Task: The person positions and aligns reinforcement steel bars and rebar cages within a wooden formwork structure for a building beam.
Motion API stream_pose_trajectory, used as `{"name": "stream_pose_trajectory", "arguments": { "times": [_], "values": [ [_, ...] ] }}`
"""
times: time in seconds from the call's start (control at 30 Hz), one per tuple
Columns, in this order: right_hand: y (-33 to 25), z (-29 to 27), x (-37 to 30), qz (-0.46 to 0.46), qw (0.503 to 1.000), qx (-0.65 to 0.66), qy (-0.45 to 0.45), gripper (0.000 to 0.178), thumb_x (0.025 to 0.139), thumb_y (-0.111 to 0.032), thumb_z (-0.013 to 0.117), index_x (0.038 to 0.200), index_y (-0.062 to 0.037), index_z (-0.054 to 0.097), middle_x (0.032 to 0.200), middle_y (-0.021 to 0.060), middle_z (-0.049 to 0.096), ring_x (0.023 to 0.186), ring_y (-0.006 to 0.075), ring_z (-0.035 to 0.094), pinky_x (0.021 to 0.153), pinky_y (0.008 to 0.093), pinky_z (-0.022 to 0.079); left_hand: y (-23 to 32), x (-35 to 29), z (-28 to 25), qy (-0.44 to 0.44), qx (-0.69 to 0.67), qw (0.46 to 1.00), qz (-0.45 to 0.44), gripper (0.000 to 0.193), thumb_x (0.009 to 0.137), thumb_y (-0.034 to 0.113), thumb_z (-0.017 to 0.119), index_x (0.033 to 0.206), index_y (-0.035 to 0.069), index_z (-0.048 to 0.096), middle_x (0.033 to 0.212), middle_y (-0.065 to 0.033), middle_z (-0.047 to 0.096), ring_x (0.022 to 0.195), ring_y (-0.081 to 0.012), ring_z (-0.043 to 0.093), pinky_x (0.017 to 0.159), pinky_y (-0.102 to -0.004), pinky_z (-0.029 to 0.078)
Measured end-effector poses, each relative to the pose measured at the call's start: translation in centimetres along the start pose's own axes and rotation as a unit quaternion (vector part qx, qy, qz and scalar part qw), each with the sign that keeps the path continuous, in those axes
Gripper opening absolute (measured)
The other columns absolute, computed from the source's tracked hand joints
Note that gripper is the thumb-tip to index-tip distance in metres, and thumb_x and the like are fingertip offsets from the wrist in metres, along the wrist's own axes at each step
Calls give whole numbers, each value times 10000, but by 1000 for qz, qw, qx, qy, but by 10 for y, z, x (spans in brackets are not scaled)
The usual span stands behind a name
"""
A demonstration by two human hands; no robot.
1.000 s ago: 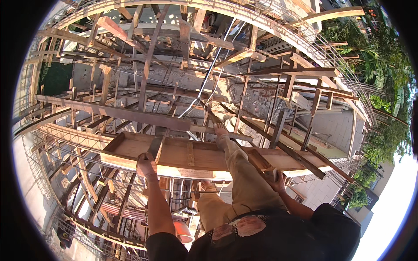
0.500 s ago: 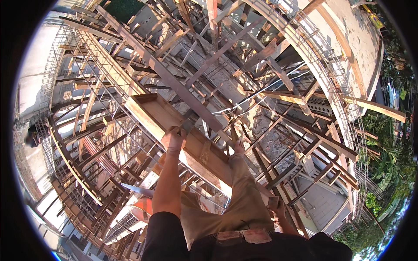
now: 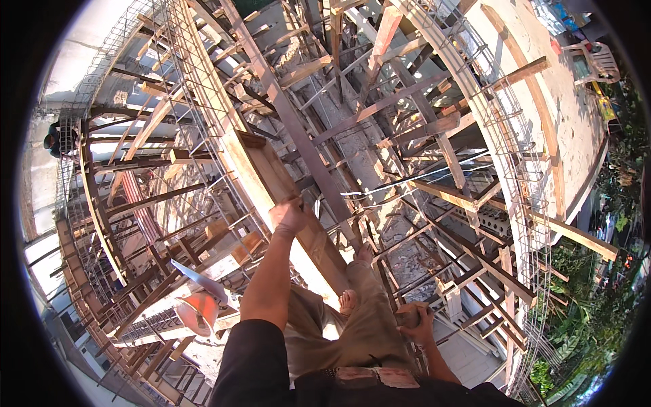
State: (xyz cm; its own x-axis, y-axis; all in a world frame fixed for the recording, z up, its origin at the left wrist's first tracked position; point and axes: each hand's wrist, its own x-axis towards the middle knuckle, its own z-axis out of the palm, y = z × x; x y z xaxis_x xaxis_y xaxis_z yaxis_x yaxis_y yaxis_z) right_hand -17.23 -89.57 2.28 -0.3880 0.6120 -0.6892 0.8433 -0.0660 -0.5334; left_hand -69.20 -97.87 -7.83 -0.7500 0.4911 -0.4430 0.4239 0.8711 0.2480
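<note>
My left hand (image 3: 289,216) is closed above the long wooden formwork trough (image 3: 249,178), at its upper edge. Whatever its fingers grip, if anything, is hidden by the hand. Lower right, beside my thigh, my right hand (image 3: 418,327) grips a small wooden block (image 3: 407,314). The trough runs from the upper left down to my bare feet (image 3: 348,302), with a short end board closing its far end. A pale, tapering blade (image 3: 198,279) points up and left of my left forearm, near an orange and white container (image 3: 197,313).
A dark plank (image 3: 295,125) slants along the trough's right side. Beneath me are many props and cross timbers (image 3: 383,105), with rubble (image 3: 407,254) below. Curved rebar cages (image 3: 513,136) edge the right; another person (image 3: 53,140) is far left. White cables (image 3: 434,178) cross the middle.
The view has shifted, and the trough appears steeper. My left hand stays closed by the trough. My right hand with the block has come further into view, and the orange container shows more fully.
</note>
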Motion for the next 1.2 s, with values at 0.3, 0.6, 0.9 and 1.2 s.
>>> {"name": "stream_pose_trajectory", "arguments": {
  "times": [0.3,0.6,0.9,1.2],
  "values": [
    [0,-22,22,-67,997,-26,-32,1056,495,-346,955,1366,-38,444,1267,166,445,1155,320,498,1008,427,444,5,-3,-2,30,-14,999,11,301,849,404,579,861,154,746,1138,-36,692,948,-265,696,786,-435,562],
    [-55,-3,55,-74,989,104,-75,948,580,-201,896,1382,-23,422,1218,107,529,1108,233,557,969,383,473,5,1,5,21,-4,1000,-5,285,825,370,571,855,145,744,1060,-42,702,933,-264,698,794,-423,566],
    [-184,50,117,-30,901,371,-222,860,618,-128,889,1349,-26,448,1229,83,528,1101,196,550,884,350,513,7,-5,-5,38,0,999,4,306,830,392,578,868,142,750,967,-51,711,916,-258,698,775,-409,562],
    [-301,95,198,-287,925,176,-176,870,610,-220,901,1328,-20,450,1219,104,532,1162,223,523,1021,381,422,7,-3,3,82,-49,995,9,282,800,406,625,774,162,764,932,-35,714,906,-251,700,740,-412,567]
  ]
}}
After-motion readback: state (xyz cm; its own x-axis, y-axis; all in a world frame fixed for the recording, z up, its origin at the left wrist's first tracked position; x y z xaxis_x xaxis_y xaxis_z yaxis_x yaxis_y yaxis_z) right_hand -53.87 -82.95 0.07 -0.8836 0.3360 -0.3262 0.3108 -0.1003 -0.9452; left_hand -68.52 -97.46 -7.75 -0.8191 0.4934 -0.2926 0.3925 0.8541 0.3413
